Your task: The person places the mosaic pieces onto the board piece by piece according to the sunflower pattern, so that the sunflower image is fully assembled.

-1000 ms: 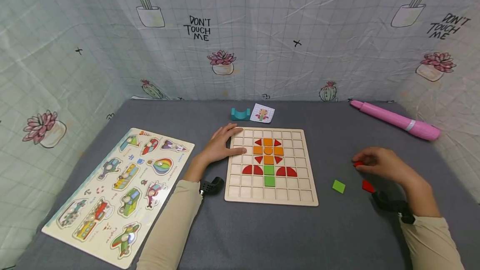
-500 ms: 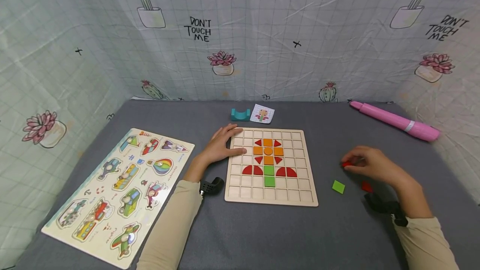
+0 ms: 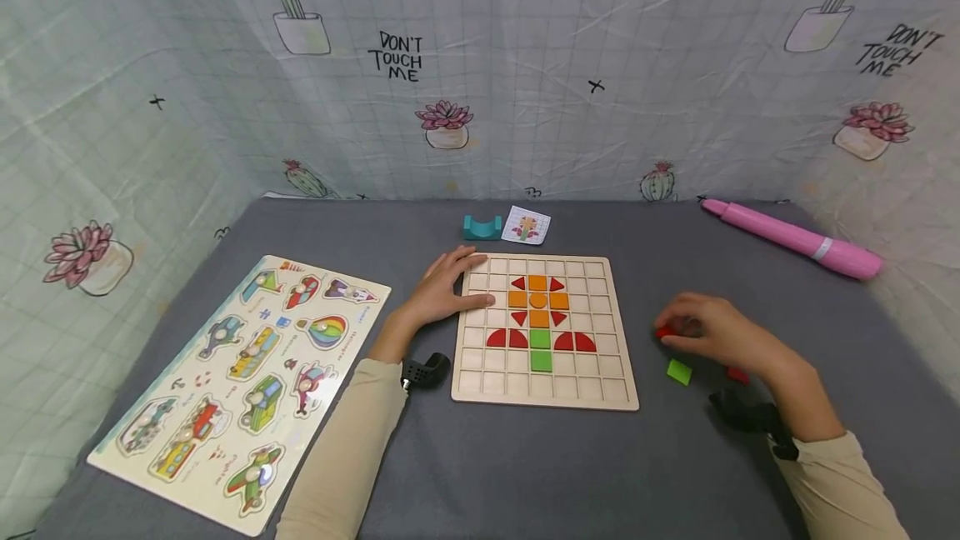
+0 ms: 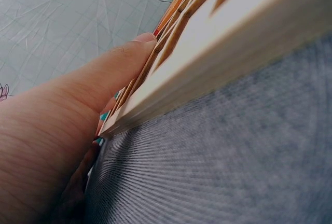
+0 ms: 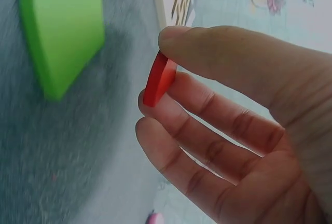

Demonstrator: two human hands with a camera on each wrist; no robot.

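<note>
My left hand (image 3: 453, 290) rests on the left edge of a light wooden grid board (image 3: 480, 386), fingers extended near its far corner and thumb (image 4: 122, 60) lying on top. Orange squares, an orange circle (image 3: 537, 300), red triangles, red quarter-circles (image 3: 586, 342) and green squares (image 3: 540, 361) sit in the board's cells. To the right of the board, my right hand (image 3: 723, 332) pinches a small flat red piece (image 5: 160, 79) between thumb and fingertips, held above the table. Its full outline is partly covered. Near that hand lies a loose green square (image 3: 679, 372).
Another red piece (image 3: 737, 374) lies partly hidden beneath the right wrist. Behind the board are a teal holder (image 3: 482, 229) and a small pattern card (image 3: 526, 226). A vehicle puzzle board (image 3: 300, 361) lies left; a pink marker-shaped object (image 3: 787, 237) lies far right.
My right hand has moved left with the red piece, from beyond the green square to above and behind it. The left hand has stayed on the board.
</note>
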